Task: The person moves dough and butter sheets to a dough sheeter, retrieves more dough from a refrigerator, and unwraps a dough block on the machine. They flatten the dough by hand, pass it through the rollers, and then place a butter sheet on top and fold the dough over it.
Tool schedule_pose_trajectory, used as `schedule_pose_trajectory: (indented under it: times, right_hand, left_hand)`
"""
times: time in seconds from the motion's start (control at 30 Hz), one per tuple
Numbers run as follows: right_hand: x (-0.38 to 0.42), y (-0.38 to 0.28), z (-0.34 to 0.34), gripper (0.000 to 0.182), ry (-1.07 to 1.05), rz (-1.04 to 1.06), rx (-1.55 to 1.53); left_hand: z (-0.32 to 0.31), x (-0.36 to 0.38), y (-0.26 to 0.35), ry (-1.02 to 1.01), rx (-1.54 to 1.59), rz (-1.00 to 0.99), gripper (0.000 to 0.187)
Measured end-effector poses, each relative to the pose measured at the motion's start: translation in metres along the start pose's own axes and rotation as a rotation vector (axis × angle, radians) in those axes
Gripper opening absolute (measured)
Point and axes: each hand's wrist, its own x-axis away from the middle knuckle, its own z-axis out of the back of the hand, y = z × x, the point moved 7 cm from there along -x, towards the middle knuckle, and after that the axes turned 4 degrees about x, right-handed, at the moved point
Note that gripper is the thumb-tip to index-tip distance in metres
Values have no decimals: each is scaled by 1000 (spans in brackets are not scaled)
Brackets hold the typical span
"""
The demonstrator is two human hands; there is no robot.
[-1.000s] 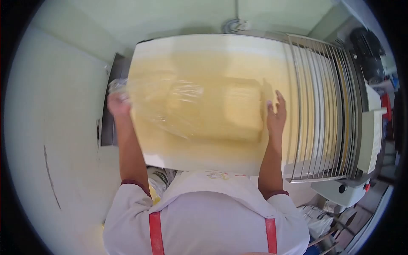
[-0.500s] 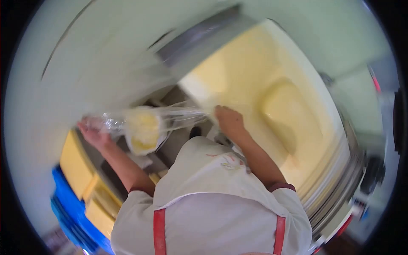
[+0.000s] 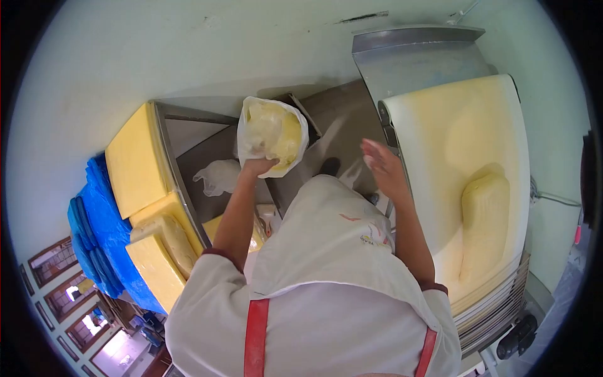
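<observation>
My left hand (image 3: 259, 166) is at the near rim of a bin (image 3: 247, 116) lined with a white bag. Its fingers are closed at the edge of crumpled clear plastic film (image 3: 267, 129), which lies in the bin over yellowish material. My right hand (image 3: 380, 162) is raised between the bin and the dough sheeter, fingers apart and nothing in them. On the sheeter's pale belt (image 3: 427, 125), to the right of that hand, rests a thick, long piece of yellowish dough (image 3: 487, 217).
Yellow slabs (image 3: 135, 166) and a wrapped loaf-like block (image 3: 160, 235) sit on the left beside blue plastic sheeting (image 3: 113, 207). A white plastic bag (image 3: 220, 177) lies below the bin. The sheeter's metal end tray (image 3: 421, 66) juts toward the wall.
The clear film stretched between both hands is now bunched inside the bin. My left hand has moved right to the bin's rim; my right hand has let go and opened. The view has turned.
</observation>
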Motion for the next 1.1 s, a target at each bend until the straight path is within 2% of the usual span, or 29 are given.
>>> schedule_pose_trajectory:
  times: [0.07, 0.13, 0.2, 0.23, 0.3, 0.33, 0.4, 0.47, 0.57, 0.6, 0.7, 0.8, 0.93, 1.03, 1.1]
  right_hand:
    - [36, 31, 22, 37, 138, -114, -65]
    - [73, 41, 41, 36, 256, -185, -86]
    - [101, 47, 52, 36, 354, -225, -98]
    - [113, 49, 57, 36, 408, -227, -98]
    - [142, 53, 72, 35, 542, -199, -97]
    - [154, 50, 78, 33, 622, -169, -88]
    - [179, 43, 89, 32, 725, -218, -144]
    - [212, 41, 107, 31, 889, -298, -120]
    - [291, 81, 133, 31, 1224, -354, -257]
    - [320, 91, 142, 29, 1352, -347, -297]
    - [410, 111, 154, 27, 1718, -439, -401]
    - [468, 143, 160, 29, 1907, -513, -458]
    - [485, 170, 177, 30, 1811, -546, -600]
    - [471, 184, 193, 32, 1770, -521, -645]
    - [463, 178, 206, 31, 1749, -565, -677]
  left_hand:
    - [-18, -15, -49, -224, 196, 431, 51]
    - [21, -38, -23, 1, 534, 499, 55]
    - [53, -57, 18, 406, 384, 390, 50]
    - [52, -69, 43, 380, 365, 263, 46]
    - [46, -86, 123, 240, 366, 4, 36]
    - [24, -96, 146, 148, 542, -109, 33]
    - [7, -88, 232, 40, 637, -301, 30]
    - [-18, -70, 316, -256, 924, -306, 29]
    - [-55, -20, 419, -696, 1083, -267, 33]
    - [-74, -6, 443, -824, 1033, -217, 37]
    - [-112, 36, 501, -1045, 938, -259, 39]
    - [-147, 44, 550, -1004, 827, -306, 40]
    - [-188, 33, 632, -913, 669, -463, 45]
    - [-215, 52, 697, -982, 520, -575, 47]
    - [-240, 70, 722, -1161, 481, -548, 46]
